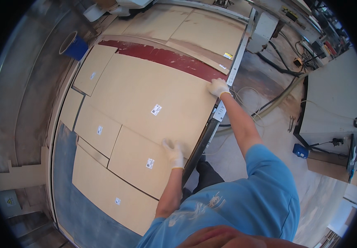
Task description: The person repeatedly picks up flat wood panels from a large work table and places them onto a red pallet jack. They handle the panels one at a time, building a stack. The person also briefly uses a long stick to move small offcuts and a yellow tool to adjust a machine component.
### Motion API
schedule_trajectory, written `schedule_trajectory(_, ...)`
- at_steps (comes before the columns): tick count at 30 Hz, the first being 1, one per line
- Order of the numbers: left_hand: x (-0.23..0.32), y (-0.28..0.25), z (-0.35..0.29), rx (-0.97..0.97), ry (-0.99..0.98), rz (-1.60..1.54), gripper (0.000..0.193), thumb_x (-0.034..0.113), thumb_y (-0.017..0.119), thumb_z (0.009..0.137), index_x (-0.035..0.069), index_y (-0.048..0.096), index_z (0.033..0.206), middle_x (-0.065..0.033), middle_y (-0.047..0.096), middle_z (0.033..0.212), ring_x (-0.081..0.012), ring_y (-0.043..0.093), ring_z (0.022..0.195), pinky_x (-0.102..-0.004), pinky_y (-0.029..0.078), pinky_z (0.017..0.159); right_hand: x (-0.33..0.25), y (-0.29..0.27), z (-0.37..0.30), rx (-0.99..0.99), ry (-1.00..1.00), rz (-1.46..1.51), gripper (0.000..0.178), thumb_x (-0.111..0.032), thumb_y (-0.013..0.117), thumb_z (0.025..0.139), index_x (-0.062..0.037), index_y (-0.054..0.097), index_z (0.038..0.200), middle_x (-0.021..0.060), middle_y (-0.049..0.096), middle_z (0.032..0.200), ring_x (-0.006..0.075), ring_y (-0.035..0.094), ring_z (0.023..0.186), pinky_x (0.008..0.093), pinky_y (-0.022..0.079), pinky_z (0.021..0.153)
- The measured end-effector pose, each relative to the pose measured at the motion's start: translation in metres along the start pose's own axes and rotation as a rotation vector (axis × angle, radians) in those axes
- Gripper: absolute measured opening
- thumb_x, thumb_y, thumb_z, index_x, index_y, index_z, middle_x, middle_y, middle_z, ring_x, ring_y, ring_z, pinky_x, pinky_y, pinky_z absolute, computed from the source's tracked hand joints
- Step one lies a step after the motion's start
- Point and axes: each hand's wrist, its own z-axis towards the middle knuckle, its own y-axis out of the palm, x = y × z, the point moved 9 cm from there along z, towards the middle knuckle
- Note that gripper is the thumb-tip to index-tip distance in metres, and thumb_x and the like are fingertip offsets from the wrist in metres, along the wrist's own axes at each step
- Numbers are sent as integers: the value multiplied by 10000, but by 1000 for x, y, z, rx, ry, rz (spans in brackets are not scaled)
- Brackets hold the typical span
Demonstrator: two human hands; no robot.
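Note:
A large pale board (145, 95) with a white label lies on the machine bed, among several smaller cut boards. My right hand (219, 87), in a white glove, is closed around the large board's far right corner, beside the metal rail. Nearer to me, my left hand (173, 153), gloved too, rests with fingers apart near that board's front edge, close to a labelled smaller board (139, 159). Under the left palm nothing is seen to be held. The large board slightly overlaps its neighbours; its underside is hidden.
A dark red strip (162, 58) of the bed shows beyond the large board. Further boards (207, 31) lie past it. The metal rail (237, 62) runs along the right side, with hoses and cables (277, 97) on the floor. A blue bucket (76, 47) stands far left.

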Motion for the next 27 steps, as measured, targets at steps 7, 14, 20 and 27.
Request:
schedule_trajectory(7, -83, -61, 35, -150, -617, -1054, 451, 226, 640, 993, 32, 511, 1379, -148, 575, 1386, -302, 568, 1263, -447, 492, 1061, 37, 24, -39, 71, 51, 565, 553, -366, 608, 855, 48, 658, 1218, 248, 682, 1236, 422, 629, 1186, 454, 479, 1031)
schedule_trajectory(14, -88, -144, -31, -281, -529, -1111, 396, 202, 659, 986, 39, 542, 1327, -139, 628, 1304, -302, 602, 1225, -484, 493, 1067, -36, 119, -265, -130, 118, 2357, 486, -443, 396, 1084, -99, 502, 1411, 102, 579, 1440, 288, 554, 1315, 472, 426, 1127)
schedule_trajectory(20, -147, -163, -150, -592, -564, -1038, 417, 175, 642, 974, 69, 516, 1357, -113, 624, 1310, -298, 577, 1255, -484, 479, 1080, -90, 236, -501, -238, 462, 2203, 498, -262, 606, 1002, -67, 478, 1443, 114, 579, 1419, 307, 551, 1302, 488, 443, 1112)
schedule_trajectory(27, -169, -205, -181, -844, -659, -1263, 487, 345, 572, 999, 62, 522, 1393, -120, 605, 1379, -307, 549, 1292, -506, 448, 1093, -13, 189, -650, 218, 504, 1785, 396, -139, 649, 951, 20, 565, 1304, 136, 689, 1166, 243, 696, 997, 392, 581, 878)
